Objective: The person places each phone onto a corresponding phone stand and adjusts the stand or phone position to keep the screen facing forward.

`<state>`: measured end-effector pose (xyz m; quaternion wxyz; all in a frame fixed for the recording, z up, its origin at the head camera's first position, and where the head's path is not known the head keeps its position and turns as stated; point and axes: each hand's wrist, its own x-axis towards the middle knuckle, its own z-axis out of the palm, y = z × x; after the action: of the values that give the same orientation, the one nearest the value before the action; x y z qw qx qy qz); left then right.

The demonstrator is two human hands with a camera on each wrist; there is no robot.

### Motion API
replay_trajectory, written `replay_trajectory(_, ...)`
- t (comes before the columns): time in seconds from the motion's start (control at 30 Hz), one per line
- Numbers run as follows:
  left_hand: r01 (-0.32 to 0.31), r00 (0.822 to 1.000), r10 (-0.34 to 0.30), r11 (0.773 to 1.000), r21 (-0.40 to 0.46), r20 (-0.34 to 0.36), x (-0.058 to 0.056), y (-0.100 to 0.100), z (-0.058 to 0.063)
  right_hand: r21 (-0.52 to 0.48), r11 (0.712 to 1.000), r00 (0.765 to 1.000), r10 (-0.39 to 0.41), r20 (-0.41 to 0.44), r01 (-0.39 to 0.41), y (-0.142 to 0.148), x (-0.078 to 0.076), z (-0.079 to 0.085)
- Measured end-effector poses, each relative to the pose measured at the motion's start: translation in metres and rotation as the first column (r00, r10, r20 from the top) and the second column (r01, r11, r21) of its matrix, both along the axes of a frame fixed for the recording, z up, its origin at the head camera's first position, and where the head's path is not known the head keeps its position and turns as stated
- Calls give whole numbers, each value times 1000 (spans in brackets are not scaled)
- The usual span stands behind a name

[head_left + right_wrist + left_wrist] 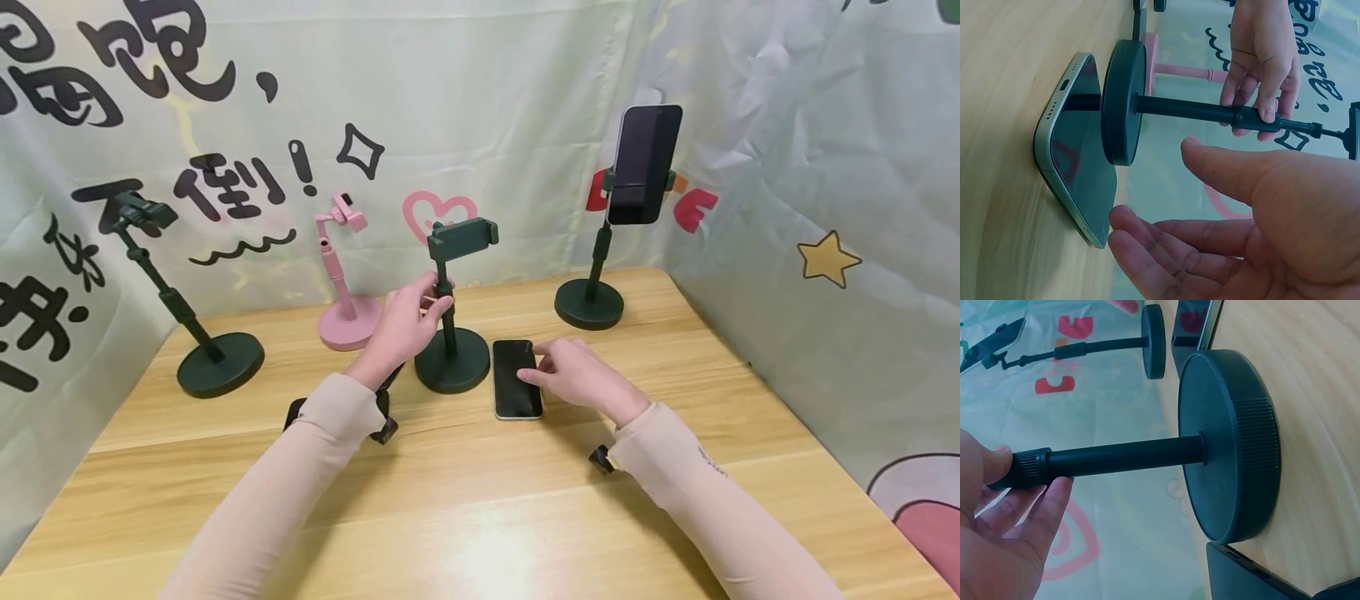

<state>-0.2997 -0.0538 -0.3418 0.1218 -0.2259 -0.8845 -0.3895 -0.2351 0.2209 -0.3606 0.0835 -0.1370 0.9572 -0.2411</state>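
My left hand [405, 325] grips the ribbed collar on the post of a dark green phone stand [452, 367], thumb on one side and fingers on the other. The stand is upright, its round base on the table and its clamp [461, 239] holding nothing. Just right of the base a phone [513, 396] lies flat with its dark screen up. Over the phone's right edge is my right hand [581, 375], its thumb apart from its loosely bent fingers. In the right wrist view those fingers [1138, 256] are close to the phone's edge; whether they touch it I cannot tell.
A pink stand [349, 321] and another dark green stand [221, 364] are at the left. At the back right, a third green stand [588, 304] holds a phone [645, 167] upright. Dark slab-like objects [1247, 575] lie partly hidden near my left forearm. A printed cloth [525, 150] hangs behind.
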Motion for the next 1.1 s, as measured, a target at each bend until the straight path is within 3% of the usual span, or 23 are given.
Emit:
replay_trajectory(0.4, 59, 998, -59, 998, 5, 29, 20, -5, -1, 6, 1000, 1000, 27, -15, -27, -4, 3, -1)
replay_trajectory(0.63, 116, 991, -118, 993, 30, 60, 37, -12, -2, -17, 1000, 999, 19, 27, -19, -11, 7, -4)
replay_trajectory(1.1, 153, 986, -155, 988, 29, 55, 51, -15, -1, 4, 1000, 1000, 6, 25, -6, -12, 6, -4)
